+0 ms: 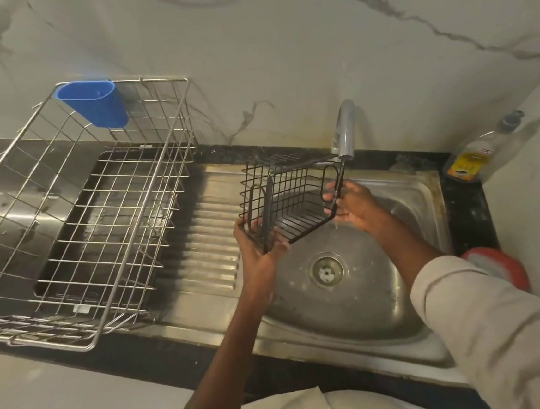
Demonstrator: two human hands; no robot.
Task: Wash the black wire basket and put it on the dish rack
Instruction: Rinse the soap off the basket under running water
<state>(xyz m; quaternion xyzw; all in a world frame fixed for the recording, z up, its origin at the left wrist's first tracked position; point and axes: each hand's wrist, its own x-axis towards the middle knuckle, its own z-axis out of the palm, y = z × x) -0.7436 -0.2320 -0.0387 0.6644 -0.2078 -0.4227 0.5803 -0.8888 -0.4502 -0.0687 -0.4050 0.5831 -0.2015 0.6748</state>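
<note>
While the dish rack point(74, 203) stands on the drainboard left of the sink point(412, 292), the black wire basket point(289, 199) is held tilted above the bowl under the tap point(344, 131). It is gripped by the left hand point(258, 238) at its lower corner and by the right hand point(349, 205) at its far rim. Each side should be turned through the stream; the water itself is barely discernible

black wire basket point(289, 199) | tilted, over sink | dish rack point(75, 216) | steel, left
</note>
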